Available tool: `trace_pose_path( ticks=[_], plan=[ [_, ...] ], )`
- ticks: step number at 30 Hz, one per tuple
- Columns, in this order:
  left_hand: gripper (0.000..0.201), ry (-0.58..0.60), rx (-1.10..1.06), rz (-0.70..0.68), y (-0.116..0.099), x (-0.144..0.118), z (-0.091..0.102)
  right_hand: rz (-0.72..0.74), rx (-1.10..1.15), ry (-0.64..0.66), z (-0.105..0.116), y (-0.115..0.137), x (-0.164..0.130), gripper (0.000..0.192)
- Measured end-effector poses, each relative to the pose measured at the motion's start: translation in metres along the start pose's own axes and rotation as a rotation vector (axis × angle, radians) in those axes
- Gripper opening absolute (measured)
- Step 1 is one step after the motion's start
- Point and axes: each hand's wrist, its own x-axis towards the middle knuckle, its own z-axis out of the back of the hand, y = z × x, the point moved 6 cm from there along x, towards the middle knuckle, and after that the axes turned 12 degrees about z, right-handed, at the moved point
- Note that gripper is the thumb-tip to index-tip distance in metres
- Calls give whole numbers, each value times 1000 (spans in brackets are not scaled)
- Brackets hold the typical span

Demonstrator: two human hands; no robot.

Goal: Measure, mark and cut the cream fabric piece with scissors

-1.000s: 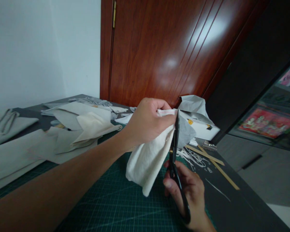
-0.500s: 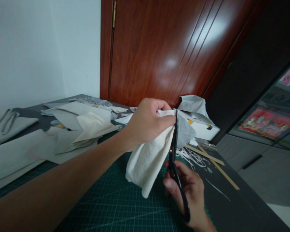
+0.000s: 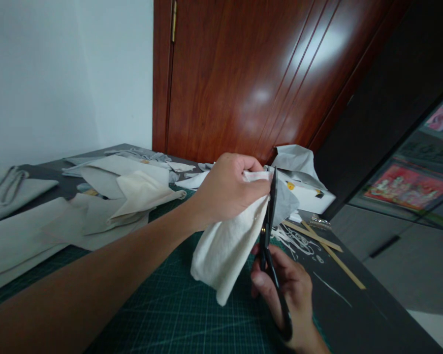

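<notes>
My left hand (image 3: 231, 189) pinches the top edge of a cream piece of fabric (image 3: 225, 250), which hangs folded below the fingers. Black scissors (image 3: 268, 228) are in my right hand (image 3: 288, 285), thumb and fingers through the handles. Their blades point upward along the fabric's right edge, close to my left fingertips. The blades look nearly closed; whether cloth lies between them I cannot tell. Beneath both hands lies a green gridded cutting mat (image 3: 170, 305).
Folded cream and grey cloth pieces (image 3: 110, 191) cover the left side. At the right lie thin white trimmings (image 3: 299, 243), wooden strips (image 3: 335, 258) and a white box (image 3: 313, 191) near a brown door (image 3: 236, 73). A dark cabinet (image 3: 384, 98) stands at right.
My left hand and the fabric have dropped very slightly. The scissor blades have tilted a little to the right; my right hand stays almost in place.
</notes>
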Motion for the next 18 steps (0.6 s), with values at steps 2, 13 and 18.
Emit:
trace_pose_path(
  ticks=[2,13,18],
  plan=[
    [13,0,-2,-1,0,0,0,3,-4,8,0,0,0,23],
    [11,10,-23,13,2,0,0,23,-49,13,0,2,1,20],
    [10,17,-24,11,2,1,-1,21,-54,6,1,2,0,23]
  ],
)
